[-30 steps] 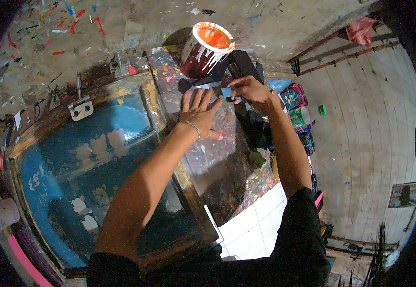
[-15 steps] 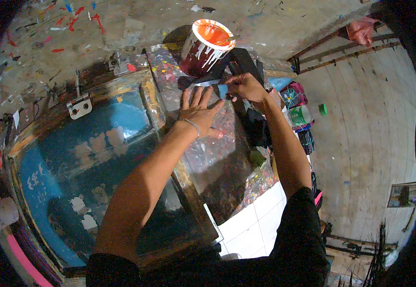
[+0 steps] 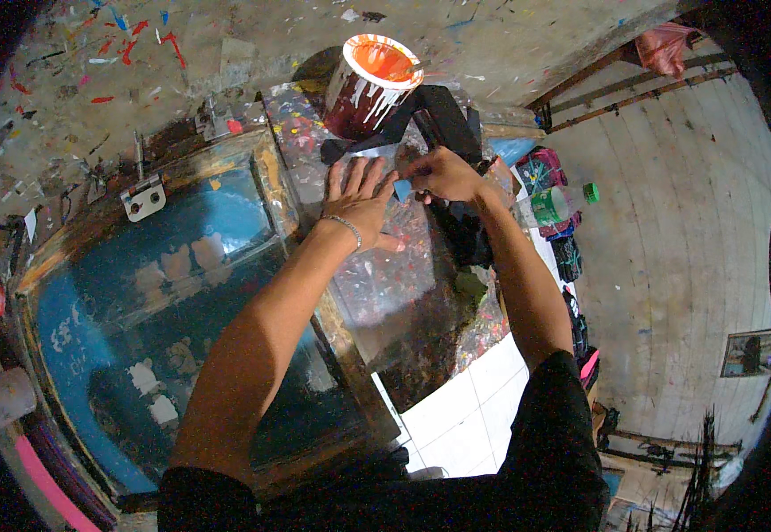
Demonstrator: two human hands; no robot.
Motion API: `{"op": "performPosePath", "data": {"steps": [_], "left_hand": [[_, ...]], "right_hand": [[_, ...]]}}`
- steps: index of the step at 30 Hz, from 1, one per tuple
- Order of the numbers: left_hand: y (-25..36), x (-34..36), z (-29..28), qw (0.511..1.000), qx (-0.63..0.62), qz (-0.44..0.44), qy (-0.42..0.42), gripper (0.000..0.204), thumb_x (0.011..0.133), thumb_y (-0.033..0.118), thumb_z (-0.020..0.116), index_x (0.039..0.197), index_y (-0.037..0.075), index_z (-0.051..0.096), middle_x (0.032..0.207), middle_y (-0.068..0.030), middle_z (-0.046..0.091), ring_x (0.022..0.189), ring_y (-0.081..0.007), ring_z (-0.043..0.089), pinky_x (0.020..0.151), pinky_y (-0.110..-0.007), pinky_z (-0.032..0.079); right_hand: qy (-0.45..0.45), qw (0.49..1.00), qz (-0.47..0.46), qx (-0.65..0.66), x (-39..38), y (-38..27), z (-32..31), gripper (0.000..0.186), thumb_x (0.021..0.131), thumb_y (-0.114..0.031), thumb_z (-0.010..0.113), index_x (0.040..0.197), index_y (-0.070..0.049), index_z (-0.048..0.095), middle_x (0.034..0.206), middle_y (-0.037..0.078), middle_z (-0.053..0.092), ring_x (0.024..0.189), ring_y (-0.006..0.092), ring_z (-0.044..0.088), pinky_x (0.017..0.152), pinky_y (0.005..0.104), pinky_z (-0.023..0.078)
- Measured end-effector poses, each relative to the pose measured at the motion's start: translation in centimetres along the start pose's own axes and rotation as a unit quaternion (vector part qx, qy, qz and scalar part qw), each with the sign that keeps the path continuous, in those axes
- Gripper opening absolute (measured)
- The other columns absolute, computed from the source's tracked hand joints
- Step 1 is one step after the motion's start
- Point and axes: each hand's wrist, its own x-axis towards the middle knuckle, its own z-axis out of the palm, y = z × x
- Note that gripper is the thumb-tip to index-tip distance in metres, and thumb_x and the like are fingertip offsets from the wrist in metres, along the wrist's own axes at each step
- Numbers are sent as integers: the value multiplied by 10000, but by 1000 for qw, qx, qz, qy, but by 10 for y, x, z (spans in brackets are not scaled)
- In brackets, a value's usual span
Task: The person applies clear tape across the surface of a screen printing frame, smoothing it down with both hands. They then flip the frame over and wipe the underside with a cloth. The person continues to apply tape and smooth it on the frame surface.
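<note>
My left hand point(image 3: 359, 210) rests with spread fingers on the paint-spattered board point(image 3: 385, 301), right of a framed screen. Beside its fingertips, my right hand point(image 3: 446, 179) pinches a small light-blue piece point(image 3: 402, 190), held at the board's surface. A pale strip point(image 3: 369, 152) lies just above my left fingers, partly covered. Above both hands a paint bucket point(image 3: 367, 102) with orange inside and white drips stands by black pieces of material point(image 3: 452, 124). More black material lies beneath my right hand and forearm.
The wooden screen frame point(image 3: 272, 177) with blue mesh and a metal clamp point(image 3: 144, 198) fills the left. A green-capped plastic bottle point(image 3: 548, 207) and dark patterned items point(image 3: 564, 259) sit along the board's right edge. Pale tiled floor point(image 3: 456, 417) shows below.
My right hand and the blue piece have shifted down and slightly left, closer to me. My left hand stays spread in nearly the same spot. The whole view has shifted slightly.
</note>
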Motion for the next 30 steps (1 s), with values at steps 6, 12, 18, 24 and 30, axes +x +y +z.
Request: {"op": "performPosePath", "data": {"steps": [6, 12, 18, 24, 30], "left_hand": [[-2, 0, 4, 1000, -2, 3, 10, 1204, 664, 694, 722, 1553, 102, 168, 1626, -154, 58, 1496, -371, -28, 1151, -618, -44], [2, 1, 2, 1000, 10, -1, 0, 1190, 670, 708, 709, 1552, 104, 186, 1630, -142, 51, 1498, -363, -28, 1151, -611, -54], [0, 0, 2, 1000, 0, 8, 14, 1193, 663, 702, 714, 1549, 98, 191, 1624, -155, 72, 1495, -369, -10, 1148, -620, -45], [0, 4, 10, 999, 3, 16, 35, 1193, 662, 696, 717, 1549, 100, 186, 1618, -168, 95, 1491, -381, 10, 1144, -627, -36], [-3, 4, 11, 999, 16, 18, 36, 1172, 673, 710, 693, 1539, 86, 209, 1612, -191, 103, 1488, -398, 10, 1134, -649, -30]], "right_hand": [[-7, 1000, 16, -9, 1, -12, -1, 256, 789, -64, 628, 1013, 15, 723, 695, 60, 675, 564, 113, 628, 533, 274, 508], [-2, 999, -11, -45, 4, -4, -1, 251, 787, -52, 624, 1002, 37, 717, 717, 75, 683, 588, 126, 652, 545, 277, 533], [-5, 998, 20, 64, 5, 3, -1, 240, 819, -29, 633, 1022, 85, 694, 831, 105, 689, 642, 167, 673, 596, 299, 587], [-15, 999, 25, 24, 6, 11, -7, 230, 825, -28, 634, 1015, 92, 685, 805, 96, 677, 647, 167, 673, 602, 304, 588], [-3, 999, 17, -41, 10, 10, -7, 215, 810, -18, 613, 970, 116, 668, 795, 118, 679, 652, 178, 680, 602, 314, 576]]}}
